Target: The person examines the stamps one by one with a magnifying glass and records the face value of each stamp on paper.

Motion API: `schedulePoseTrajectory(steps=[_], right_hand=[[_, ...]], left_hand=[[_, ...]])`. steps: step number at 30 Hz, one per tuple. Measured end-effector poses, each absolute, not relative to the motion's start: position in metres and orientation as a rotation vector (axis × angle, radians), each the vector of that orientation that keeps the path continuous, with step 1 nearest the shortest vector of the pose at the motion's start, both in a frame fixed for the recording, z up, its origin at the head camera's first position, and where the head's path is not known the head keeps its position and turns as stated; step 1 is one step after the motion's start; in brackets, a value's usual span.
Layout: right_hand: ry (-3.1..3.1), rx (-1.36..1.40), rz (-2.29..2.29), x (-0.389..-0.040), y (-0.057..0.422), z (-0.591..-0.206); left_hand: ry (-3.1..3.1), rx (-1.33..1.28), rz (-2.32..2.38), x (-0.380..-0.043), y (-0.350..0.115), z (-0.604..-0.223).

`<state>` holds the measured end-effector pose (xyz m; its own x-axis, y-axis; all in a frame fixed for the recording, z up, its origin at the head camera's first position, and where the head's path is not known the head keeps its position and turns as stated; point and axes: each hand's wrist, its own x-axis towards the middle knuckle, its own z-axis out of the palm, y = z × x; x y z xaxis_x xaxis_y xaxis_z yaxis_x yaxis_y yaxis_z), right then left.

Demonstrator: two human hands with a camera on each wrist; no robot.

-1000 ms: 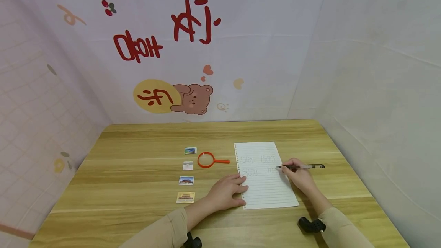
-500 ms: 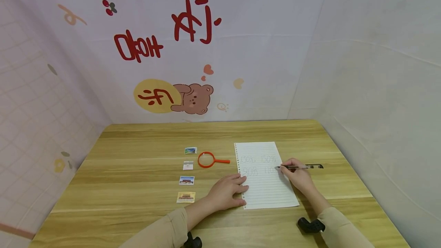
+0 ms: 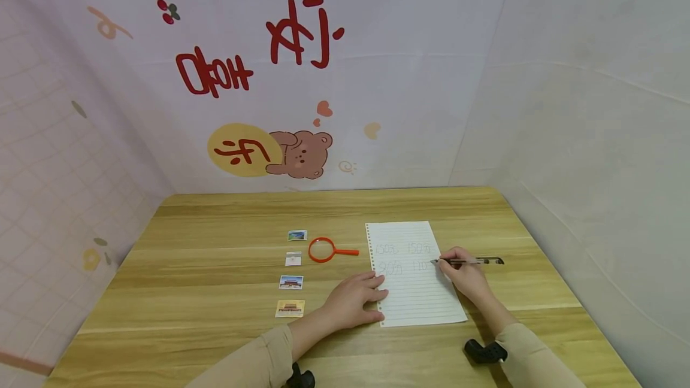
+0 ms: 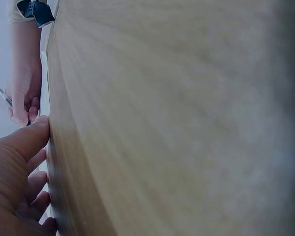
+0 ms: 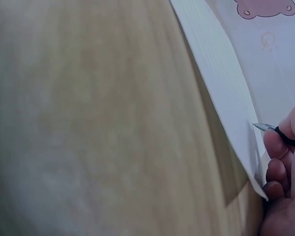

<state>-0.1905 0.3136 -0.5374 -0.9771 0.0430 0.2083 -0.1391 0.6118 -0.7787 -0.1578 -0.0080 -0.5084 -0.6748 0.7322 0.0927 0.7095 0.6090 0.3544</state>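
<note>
A lined sheet of paper (image 3: 420, 298) with punched holes down its left edge lies on the wooden table. Faint handwriting, such as "150" and "80", fills two rows on its upper half. My right hand (image 3: 468, 271) pinches a pen (image 3: 485, 261) at the sheet's right edge, its tip by the second row. In the right wrist view the metal pen tip (image 5: 264, 127) is close over the paper. My left hand (image 3: 356, 301) rests with fingers extended on the sheet's left edge; the left wrist view shows its thumb and fingers (image 4: 37, 184) along the paper.
A red magnifying glass (image 3: 345, 252) lies left of the sheet. Beyond it is a column of small stamp-like cards, among them a yellow one (image 3: 290, 309) and a blue-green one (image 3: 297, 235). A printed cloth backdrop (image 3: 399, 154) stands behind the table.
The pen and right fingers have shifted very slightly at the second row, with the pen's rear end moving a little left. The left hand stays in place.
</note>
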Motion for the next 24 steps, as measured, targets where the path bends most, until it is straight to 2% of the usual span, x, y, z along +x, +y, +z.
schedulePoseTrajectory(steps=[6,24], right_hand=[[-2.6,0.027,1.34,-0.1927,0.3168,-0.5381],[-2.608,0.112,1.319,-0.1913,0.3166,-0.5398]], left_hand=[[2.764,1.249,0.566,-0.1577,-0.0086,-0.5074],[2.772,1.236,0.55,-0.1584,-0.0075,-0.5083]])
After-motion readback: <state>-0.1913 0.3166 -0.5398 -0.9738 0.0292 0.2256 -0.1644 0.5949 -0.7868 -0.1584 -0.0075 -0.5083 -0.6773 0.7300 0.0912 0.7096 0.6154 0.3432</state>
